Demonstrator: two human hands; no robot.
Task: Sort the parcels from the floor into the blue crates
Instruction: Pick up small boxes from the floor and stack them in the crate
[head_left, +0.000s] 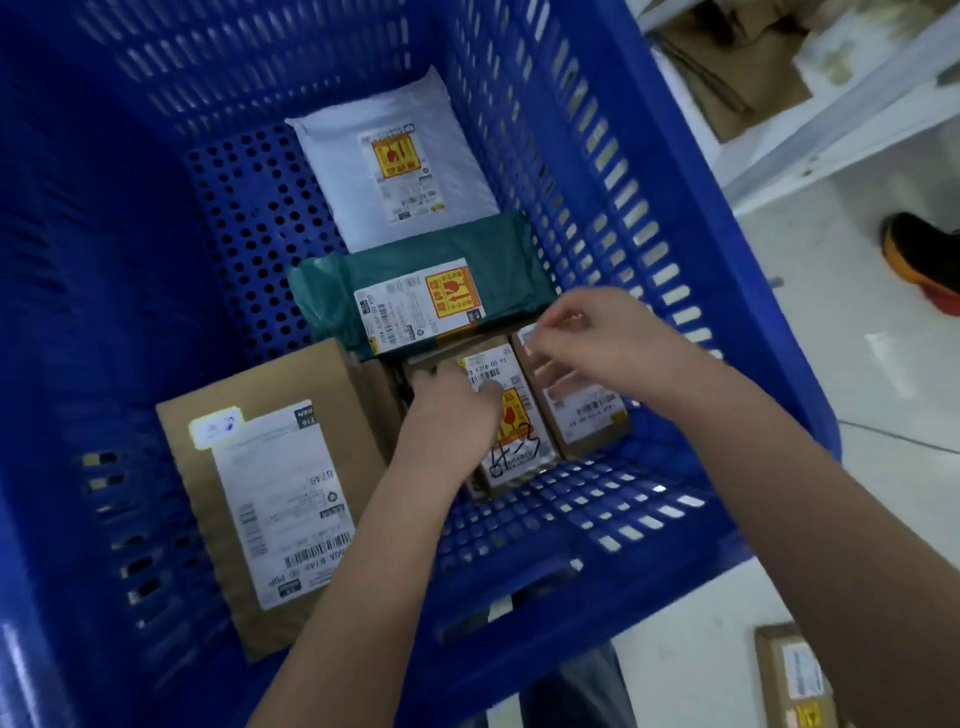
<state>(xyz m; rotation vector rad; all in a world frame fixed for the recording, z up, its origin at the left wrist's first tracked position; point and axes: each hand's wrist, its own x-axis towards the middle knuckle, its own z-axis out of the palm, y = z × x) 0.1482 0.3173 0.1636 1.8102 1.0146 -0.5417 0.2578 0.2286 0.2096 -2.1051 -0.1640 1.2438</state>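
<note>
I look straight down into the blue crate (519, 571), whose perforated walls fill nearly the whole view. Inside, against its near left wall, a large brown box (270, 499) stands tilted with a white label facing up. At the far end lies a white mailer (384, 156), and just nearer a green mailer (415, 291) overlaps it. Two small brown boxes sit side by side under my hands: the left small box (511, 431), marked with a yellow sticker and handwriting, and the right small box (587, 405) touching it. My left hand (452, 410) rests on the far end of the left small box, fingers curled down over its edge; I cannot tell how firmly they grip. My right hand (597, 332) hovers over the far end of the right small box, thumb and forefinger drawn together, though motion blur hides whether they pinch it. Outside the crate, one more parcel (795, 675) lies on the white floor (857, 389) at lower right, and a black shoe (919, 260) shows at the right edge.
</note>
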